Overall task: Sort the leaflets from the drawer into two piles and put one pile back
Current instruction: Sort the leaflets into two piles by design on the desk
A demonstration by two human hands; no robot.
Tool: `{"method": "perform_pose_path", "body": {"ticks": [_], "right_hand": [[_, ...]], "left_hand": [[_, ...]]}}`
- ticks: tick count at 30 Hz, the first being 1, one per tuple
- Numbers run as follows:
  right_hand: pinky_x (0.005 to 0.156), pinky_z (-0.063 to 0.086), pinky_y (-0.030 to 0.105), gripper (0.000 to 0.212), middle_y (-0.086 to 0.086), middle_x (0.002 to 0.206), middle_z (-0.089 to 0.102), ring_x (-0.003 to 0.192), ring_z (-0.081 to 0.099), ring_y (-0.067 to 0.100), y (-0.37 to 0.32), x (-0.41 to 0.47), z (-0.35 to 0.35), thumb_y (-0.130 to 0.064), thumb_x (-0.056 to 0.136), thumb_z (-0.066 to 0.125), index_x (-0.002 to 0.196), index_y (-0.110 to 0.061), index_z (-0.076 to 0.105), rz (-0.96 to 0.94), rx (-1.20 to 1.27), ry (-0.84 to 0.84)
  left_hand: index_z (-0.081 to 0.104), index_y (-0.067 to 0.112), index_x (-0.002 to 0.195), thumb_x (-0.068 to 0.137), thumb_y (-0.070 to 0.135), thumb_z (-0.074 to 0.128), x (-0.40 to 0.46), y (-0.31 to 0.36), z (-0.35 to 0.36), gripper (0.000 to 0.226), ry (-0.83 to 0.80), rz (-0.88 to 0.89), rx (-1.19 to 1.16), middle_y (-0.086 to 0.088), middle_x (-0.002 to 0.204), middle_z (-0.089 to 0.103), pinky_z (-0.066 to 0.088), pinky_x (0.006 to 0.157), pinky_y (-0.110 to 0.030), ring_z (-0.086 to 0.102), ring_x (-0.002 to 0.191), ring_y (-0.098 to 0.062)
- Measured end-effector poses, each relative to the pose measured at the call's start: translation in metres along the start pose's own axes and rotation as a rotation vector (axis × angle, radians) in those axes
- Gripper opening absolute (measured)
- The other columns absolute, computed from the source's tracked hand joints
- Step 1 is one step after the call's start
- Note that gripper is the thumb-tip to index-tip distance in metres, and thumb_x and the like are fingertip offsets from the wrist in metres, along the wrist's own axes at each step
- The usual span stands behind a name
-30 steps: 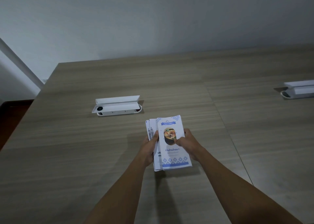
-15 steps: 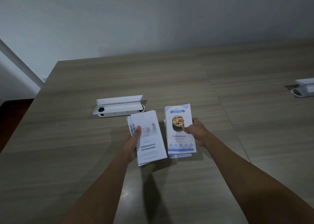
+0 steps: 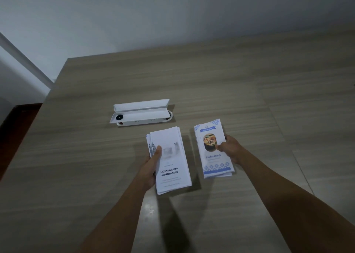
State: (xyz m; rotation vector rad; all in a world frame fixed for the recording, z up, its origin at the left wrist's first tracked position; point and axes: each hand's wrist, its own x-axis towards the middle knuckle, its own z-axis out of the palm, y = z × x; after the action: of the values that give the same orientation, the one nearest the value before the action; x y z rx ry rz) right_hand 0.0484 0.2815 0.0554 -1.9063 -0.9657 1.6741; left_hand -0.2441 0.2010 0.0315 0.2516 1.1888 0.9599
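Once parted from the single bundle clasped between both a second before, closed with the left grip (image 3: pixel 151 168) on the white leaflets (image 3: pixel 172 168): thumb on top near the upper left edge, fingers underneath, stack lifted a little at the near end to judge by its shadow, though whether touching the desk (image 3: pixel 288 118) could not be told. Pressed with the right grip (image 3: pixel 231 150) on the blue-patterned leaflets (image 3: pixel 215 162), fingers loosely curled, thumb tip at the food picture. Pinned rather than clasped, that pile, lying flat on the desk just right of the held stack, apart from it by a strip of bare wood. Meant, as a judgement, that the sorting was under way and not certainly finished: showed darker printed edges fanned out at the left of the held stack, so possibly still mixed. Left to do: checking those, squaring both piles, carrying one back to the drawer, nowhere in view. Farther out, lay an open white case (image 3: pixel 140 112) just beyond the held stack, untouched.
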Motion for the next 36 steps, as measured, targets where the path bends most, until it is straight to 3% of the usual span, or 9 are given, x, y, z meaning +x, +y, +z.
{"method": "perform_pose_path", "body": {"ticks": [4, 9, 14, 18, 24, 26, 29, 33, 36], "right_hand": [[0.080, 0.059, 0.049, 0.050, 0.016, 0.113, 0.067, 0.094, 0.069, 0.034, 0.020, 0.025, 0.005, -0.008, 0.077, 0.071, 0.124, -0.009, 0.053, -0.008, -0.064, 0.066], [0.071, 0.063, 0.051, 0.058, 0.006, 0.108, 0.068, 0.088, 0.071, 0.026, 0.058, 0.073, 0.008, -0.022, 0.060, 0.078, 0.113, -0.021, 0.055, -0.065, -0.089, 0.160], [0.082, 0.059, 0.050, 0.051, 0.008, 0.113, 0.066, 0.098, 0.067, 0.028, 0.032, 0.029, 0.019, -0.009, 0.074, 0.073, 0.119, -0.020, 0.053, -0.061, 0.021, 0.148], [0.070, 0.057, 0.036, 0.034, 0.011, 0.106, 0.069, 0.088, 0.067, 0.025, 0.022, 0.010, 0.012, 0.000, 0.087, 0.060, 0.118, -0.013, 0.061, -0.073, 0.078, 0.067], [0.083, 0.059, 0.047, 0.031, 0.010, 0.108, 0.071, 0.094, 0.069, 0.029, 0.029, 0.013, 0.002, -0.010, 0.087, 0.062, 0.117, -0.018, 0.064, -0.092, -0.056, 0.090], [0.075, 0.061, 0.041, 0.031, 0.009, 0.107, 0.072, 0.094, 0.070, 0.027, 0.032, 0.013, 0.006, -0.013, 0.087, 0.065, 0.117, -0.018, 0.066, -0.133, -0.115, 0.120], [0.066, 0.050, 0.027, 0.035, 0.010, 0.109, 0.073, 0.097, 0.069, 0.027, 0.040, 0.017, 0.012, -0.010, 0.083, 0.072, 0.117, -0.011, 0.068, -0.191, -0.144, 0.229], [0.075, 0.051, 0.032, 0.041, 0.016, 0.113, 0.065, 0.105, 0.064, 0.033, 0.048, 0.023, 0.021, -0.014, 0.079, 0.077, 0.118, -0.008, 0.066, -0.204, -0.303, 0.397], [0.095, 0.045, 0.041, 0.043, 0.017, 0.121, 0.053, 0.117, 0.051, 0.035, 0.045, 0.017, 0.025, -0.026, 0.082, 0.074, 0.122, -0.014, 0.062, -0.161, -0.526, 0.506]], "left_hand": [[0.056, 0.007, 0.144, 0.097, 0.040, 0.063, 0.008, -0.005, -0.007, 0.058, 0.017, -0.007, -0.008, -0.024, 0.137, 0.066, 0.062, 0.085, -0.055, 0.064, 0.124, -0.045], [0.057, 0.009, 0.144, 0.098, 0.039, 0.064, 0.013, -0.012, -0.008, 0.055, 0.028, -0.017, -0.028, -0.021, 0.134, 0.069, 0.062, 0.085, -0.055, 0.067, 0.121, -0.043], [0.058, 0.011, 0.143, 0.090, 0.045, 0.070, 0.017, -0.019, -0.005, 0.064, 0.002, -0.040, -0.008, -0.021, 0.134, 0.069, 0.060, 0.088, -0.057, 0.069, 0.120, -0.042], [0.061, 0.010, 0.140, 0.089, 0.045, 0.070, 0.017, -0.021, -0.003, 0.062, -0.001, -0.030, 0.015, -0.020, 0.131, 0.071, 0.056, 0.097, -0.061, 0.069, 0.119, -0.041], [0.060, 0.009, 0.141, 0.094, 0.042, 0.067, 0.014, -0.022, 0.001, 0.057, 0.000, -0.038, -0.011, -0.021, 0.131, 0.071, 0.061, 0.087, -0.055, 0.070, 0.117, -0.042], [0.060, 0.009, 0.140, 0.094, 0.042, 0.066, 0.012, -0.022, 0.003, 0.057, -0.014, -0.043, -0.004, -0.020, 0.131, 0.071, 0.062, 0.084, -0.053, 0.071, 0.115, -0.041], [0.059, 0.010, 0.141, 0.090, 0.044, 0.070, 0.012, -0.023, 0.004, 0.062, -0.026, -0.041, 0.006, -0.020, 0.132, 0.071, 0.062, 0.085, -0.054, 0.070, 0.117, -0.041], [0.059, 0.011, 0.142, 0.088, 0.045, 0.071, 0.012, -0.022, 0.006, 0.065, -0.019, -0.037, 0.016, -0.019, 0.133, 0.070, 0.059, 0.092, -0.058, 0.069, 0.119, -0.042], [0.060, 0.011, 0.141, 0.095, 0.041, 0.065, 0.011, -0.020, 0.010, 0.055, -0.021, -0.050, 0.012, -0.019, 0.131, 0.071, 0.061, 0.089, -0.056, 0.070, 0.117, -0.042]]}}
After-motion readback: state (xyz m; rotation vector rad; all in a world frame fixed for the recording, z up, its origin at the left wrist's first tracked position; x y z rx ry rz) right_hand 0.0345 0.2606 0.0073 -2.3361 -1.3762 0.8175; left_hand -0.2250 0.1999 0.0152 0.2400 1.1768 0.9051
